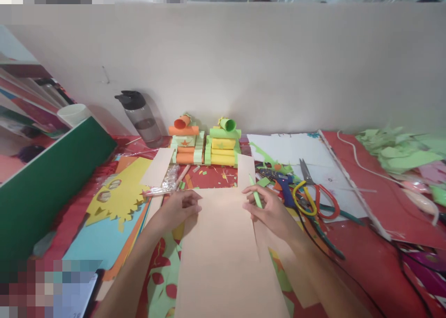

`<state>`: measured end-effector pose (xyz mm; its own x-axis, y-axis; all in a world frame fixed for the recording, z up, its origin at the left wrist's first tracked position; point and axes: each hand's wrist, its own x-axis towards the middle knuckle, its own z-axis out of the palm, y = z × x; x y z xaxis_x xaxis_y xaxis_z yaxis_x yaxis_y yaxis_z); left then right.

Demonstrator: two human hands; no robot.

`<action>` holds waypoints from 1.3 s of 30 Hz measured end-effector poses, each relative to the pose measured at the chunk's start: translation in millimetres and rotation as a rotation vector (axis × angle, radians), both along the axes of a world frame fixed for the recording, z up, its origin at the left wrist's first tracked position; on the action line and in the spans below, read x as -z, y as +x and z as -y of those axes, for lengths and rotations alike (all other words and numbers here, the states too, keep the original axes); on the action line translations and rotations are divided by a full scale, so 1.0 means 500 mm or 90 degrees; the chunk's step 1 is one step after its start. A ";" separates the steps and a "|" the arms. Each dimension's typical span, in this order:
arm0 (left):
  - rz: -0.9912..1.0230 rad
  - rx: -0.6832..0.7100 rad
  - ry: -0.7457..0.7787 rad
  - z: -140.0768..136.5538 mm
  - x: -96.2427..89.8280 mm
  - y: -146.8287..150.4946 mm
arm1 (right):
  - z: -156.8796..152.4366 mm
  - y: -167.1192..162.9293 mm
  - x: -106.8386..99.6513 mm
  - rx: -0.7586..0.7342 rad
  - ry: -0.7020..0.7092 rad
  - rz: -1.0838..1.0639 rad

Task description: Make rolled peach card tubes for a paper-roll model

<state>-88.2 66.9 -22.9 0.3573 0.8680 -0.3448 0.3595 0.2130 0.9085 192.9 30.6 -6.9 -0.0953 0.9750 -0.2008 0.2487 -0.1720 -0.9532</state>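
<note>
A large sheet of pale peach paper [223, 262] lies in front of me, over green cut-out scraps. My left hand [183, 210] grips its upper left edge between thumb and fingers. In my right hand [266, 210], at the upper right edge, is a light green pen [256, 195], pointing up and left between the fingers. Smaller peach pieces lie nearby: a strip [245, 167] beyond the right hand and a piece [158, 167] beyond the left. Behind the sheet stand two paper models of rolled tubes, one orange [186, 141] and one green and yellow [225, 144].
Scissors [310, 188] with red and yellow handles lie right, beside a blue glue gun [286, 188] and its black cable. Yellow cut paper [121, 192] and blue sheets [95, 243] lie left. A water bottle [141, 118] stands at the wall, near a green board [59, 188].
</note>
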 end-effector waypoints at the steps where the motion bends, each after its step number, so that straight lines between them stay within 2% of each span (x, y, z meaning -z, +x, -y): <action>1: -0.003 0.003 0.003 0.000 0.001 0.000 | 0.000 -0.001 -0.001 0.002 -0.001 -0.001; 9: -0.031 0.021 0.038 0.000 0.009 -0.004 | 0.002 -0.002 -0.003 -0.004 0.007 -0.005; 21: -0.082 0.050 0.080 0.007 -0.005 0.000 | 0.002 0.001 0.000 -0.031 0.021 0.042; 39: -0.082 0.074 0.060 0.006 -0.012 -0.002 | 0.000 0.004 0.005 -0.035 0.015 0.078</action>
<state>-89.1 63.9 -17.1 0.4156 0.8538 -0.3135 0.4906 0.0798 0.8677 194.8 30.8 -9.5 -0.1256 0.9734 -0.1918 0.3718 -0.1331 -0.9187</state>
